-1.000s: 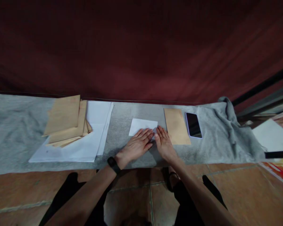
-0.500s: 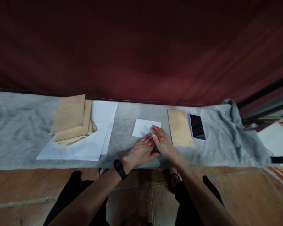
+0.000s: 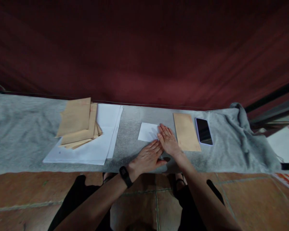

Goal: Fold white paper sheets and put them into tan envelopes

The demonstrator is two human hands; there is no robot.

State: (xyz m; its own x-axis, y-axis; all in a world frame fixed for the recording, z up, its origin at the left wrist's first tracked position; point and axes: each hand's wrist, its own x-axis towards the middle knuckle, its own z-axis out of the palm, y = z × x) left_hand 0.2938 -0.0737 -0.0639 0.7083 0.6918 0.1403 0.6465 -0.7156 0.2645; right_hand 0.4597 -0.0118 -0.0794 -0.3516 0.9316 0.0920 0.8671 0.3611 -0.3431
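A small white piece of paper (image 3: 147, 132), looking folded, lies flat on the grey cloth in front of me. My right hand (image 3: 168, 140) rests flat over its right end, fingers stretched out and pointing away from me. Just left of it and closer to me, my left hand (image 3: 149, 157) lies open at the paper's near edge, fingertips meeting the right hand and the thumb apart. Part of the paper is hidden beneath the hands. To the right of my right hand lies a brown envelope (image 3: 186, 132).
At left, several brown envelopes (image 3: 74, 117) are piled on white paper sheets (image 3: 84, 156). A phone (image 3: 204, 131) with a light purple edge lies right of the single envelope. Grey cloth (image 3: 127, 118) covers the narrow surface, bunched at its right end; a dark red curtain (image 3: 144, 64) hangs behind.
My right hand has slid right along the paper towards its right end. My left thumb has spread out from the hand. The whole view has shifted slightly.
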